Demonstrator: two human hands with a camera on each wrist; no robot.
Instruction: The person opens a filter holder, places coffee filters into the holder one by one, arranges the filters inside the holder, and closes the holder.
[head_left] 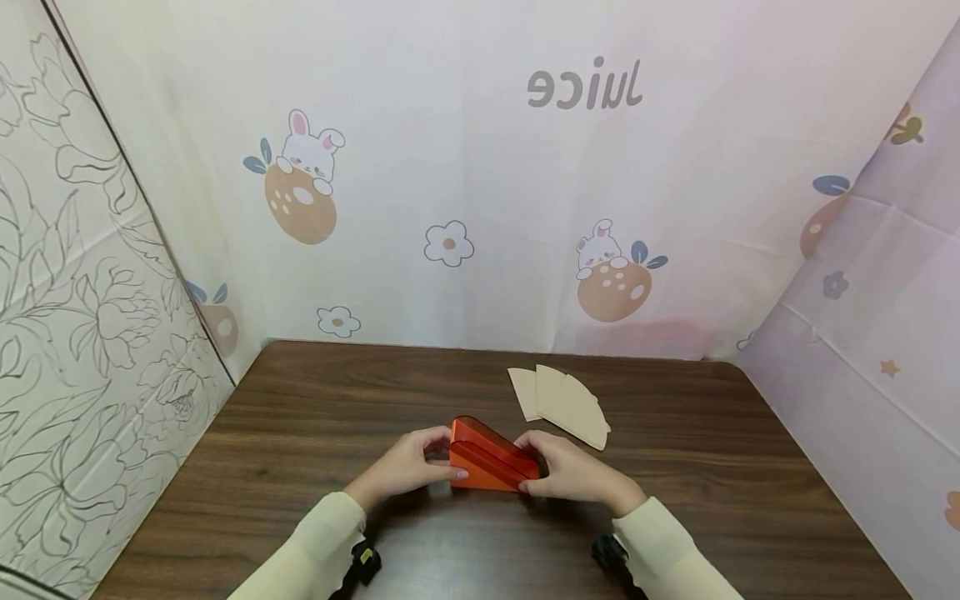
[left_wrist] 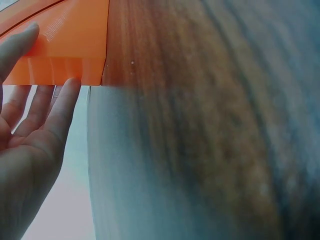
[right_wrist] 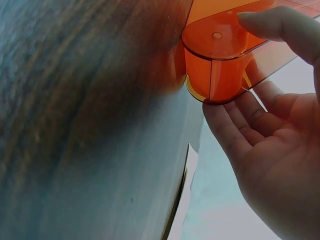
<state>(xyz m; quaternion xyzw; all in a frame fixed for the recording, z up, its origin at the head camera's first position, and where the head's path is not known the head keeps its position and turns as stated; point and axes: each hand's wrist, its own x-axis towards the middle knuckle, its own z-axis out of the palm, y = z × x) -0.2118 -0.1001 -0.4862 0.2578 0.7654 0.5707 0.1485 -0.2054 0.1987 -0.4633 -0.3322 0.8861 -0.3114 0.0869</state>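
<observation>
Cream sleeves (head_left: 663,542) reach in along the lower edge of the head view, with a small black device (head_left: 367,562) at the left wrist and a similar one at the right. Between the two hands, near the middle of a dark wood-grain worktop (head_left: 720,450), is a translucent orange plastic holder (head_left: 483,460), wedge-shaped, its taller end to the left and its top edge sloping down to the right. Whether its base touches the wood is hard to tell.

The left hand (head_left: 408,461) grips the tall end, thumb on the near face and the other fingers behind. The right hand (head_left: 573,472) holds the low end likewise, its fingers clamped on the plastic; the right wrist view shows that end rounded, with a small round hole in it.

Beyond the holder and to its right, near the right hand, tan fan-shaped paper filters (head_left: 572,408) overlap on the worktop. A pale backdrop (head_left: 390,192) behind carries rabbits, flowers and a mirrored "Juice".
</observation>
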